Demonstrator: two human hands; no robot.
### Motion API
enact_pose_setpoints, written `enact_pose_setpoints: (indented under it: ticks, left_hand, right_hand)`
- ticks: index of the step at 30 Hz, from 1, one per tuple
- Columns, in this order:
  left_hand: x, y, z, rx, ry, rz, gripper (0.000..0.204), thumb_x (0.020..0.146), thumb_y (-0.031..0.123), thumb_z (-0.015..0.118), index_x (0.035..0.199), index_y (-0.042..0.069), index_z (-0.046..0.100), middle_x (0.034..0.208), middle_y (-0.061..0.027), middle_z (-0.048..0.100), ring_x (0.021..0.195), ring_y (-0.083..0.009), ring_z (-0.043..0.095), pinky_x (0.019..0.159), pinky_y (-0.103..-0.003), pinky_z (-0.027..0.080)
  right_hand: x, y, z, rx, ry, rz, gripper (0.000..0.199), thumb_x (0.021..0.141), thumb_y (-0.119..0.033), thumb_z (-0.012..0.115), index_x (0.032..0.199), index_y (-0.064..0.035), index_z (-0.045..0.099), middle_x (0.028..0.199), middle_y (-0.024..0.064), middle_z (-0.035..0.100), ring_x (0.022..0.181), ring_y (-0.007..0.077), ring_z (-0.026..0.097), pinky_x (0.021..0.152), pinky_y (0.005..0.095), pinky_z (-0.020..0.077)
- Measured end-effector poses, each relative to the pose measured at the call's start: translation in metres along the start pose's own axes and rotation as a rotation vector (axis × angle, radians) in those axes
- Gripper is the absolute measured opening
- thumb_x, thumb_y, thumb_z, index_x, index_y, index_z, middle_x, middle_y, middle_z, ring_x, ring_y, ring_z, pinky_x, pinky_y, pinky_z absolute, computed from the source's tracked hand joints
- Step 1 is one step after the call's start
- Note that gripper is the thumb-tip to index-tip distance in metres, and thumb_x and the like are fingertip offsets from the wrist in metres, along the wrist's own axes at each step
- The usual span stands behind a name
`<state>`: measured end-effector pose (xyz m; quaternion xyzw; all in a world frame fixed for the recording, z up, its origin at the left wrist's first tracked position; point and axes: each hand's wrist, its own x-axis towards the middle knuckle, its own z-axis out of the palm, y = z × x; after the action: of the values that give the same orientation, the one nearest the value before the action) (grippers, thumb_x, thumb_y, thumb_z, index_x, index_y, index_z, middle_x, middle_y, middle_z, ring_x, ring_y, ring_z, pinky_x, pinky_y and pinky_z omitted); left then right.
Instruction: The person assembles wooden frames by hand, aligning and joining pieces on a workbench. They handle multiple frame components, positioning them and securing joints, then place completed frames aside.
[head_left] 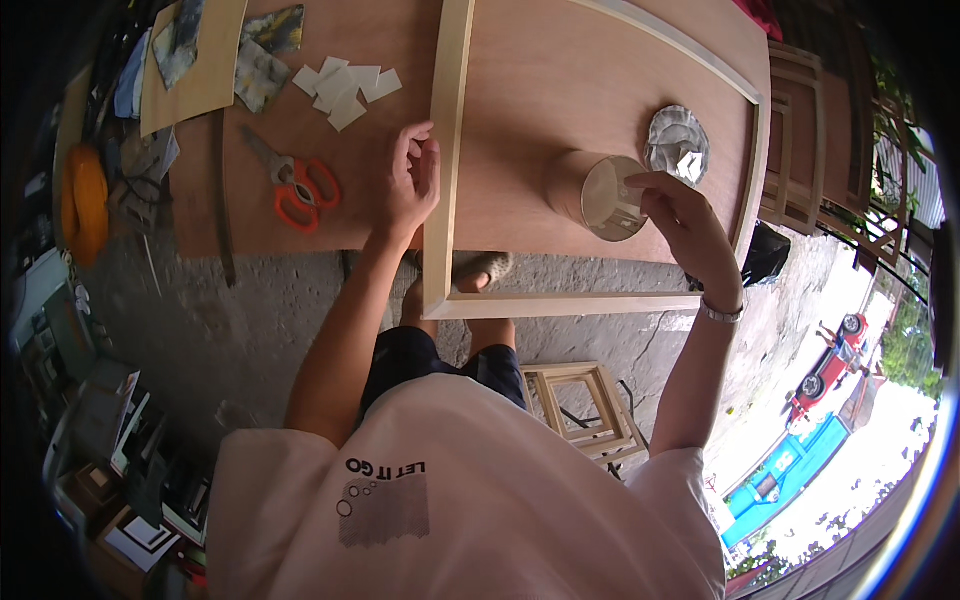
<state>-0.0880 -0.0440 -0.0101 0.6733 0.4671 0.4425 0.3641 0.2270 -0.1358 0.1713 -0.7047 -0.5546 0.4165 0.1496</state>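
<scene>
A large pale wooden frame (452, 100) lies on the brown tabletop, its near corner jutting past the edge. My left hand (410, 185) rests beside the frame's left rail, fingers loosely curled and apart, holding nothing I can see. Inside the frame stands a cylindrical can (568, 190) with a whitish inside. At the can's right rim, the fingers of my right hand (690, 225) are pinched together. What they hold, if anything, is hidden. Just beyond that hand lies a round grey, crumpled-looking piece (672, 130) with small white bits on it.
Orange-handled shears (300, 190) and several white card pieces (345, 85) lie left of the frame. Farther left are a thin board (195, 70) and an orange roll (85, 205). Small wooden frames (590, 410) rest below the table; more frames (795, 130) stand at right.
</scene>
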Motion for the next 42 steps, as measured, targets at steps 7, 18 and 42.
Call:
enact_pose_setpoints:
  ticks: [7,18,42]
  left_hand:
    - [0.005,0.005,0.001,0.053,0.04,0.055,0.021,0.097,0.007,0.061,0.118,0.002,0.06,0.083,-0.0025,0.059,0.06,-0.008,0.051,0.052,-0.023,0.043]
    - [0.007,-0.001,0.001,0.001,0.042,0.085,0.02,0.096,0.007,0.064,0.114,0.002,0.061,0.087,-0.002,0.058,0.065,-0.0056,0.049,0.055,-0.021,0.041]
    - [0.002,-0.005,-0.005,-0.076,-0.049,-0.01,0.025,0.097,0.017,0.064,0.119,0.004,0.061,0.098,-0.0021,0.065,0.072,-0.0074,0.055,0.065,-0.023,0.041]
  right_hand:
    - [-0.012,-0.004,0.016,-0.14,0.219,-0.209,0.023,0.096,0.0,0.057,0.116,-0.0058,0.067,0.085,0.0078,0.062,0.068,0.0158,0.057,0.065,0.0286,0.0481]
    - [-0.001,-0.005,0.048,-0.89,0.256,-0.389,0.033,0.08,-0.002,0.068,0.108,-0.0152,0.076,0.106,0.0072,0.058,0.104,0.0228,0.057,0.09,0.0407,0.0462]
    - [-0.067,-0.047,0.151,0.124,0.63,-0.283,0.023,0.081,0.002,0.062,0.103,0.0007,0.067,0.108,0.0142,0.063,0.097,0.0237,0.058,0.08,0.0343,0.0449]
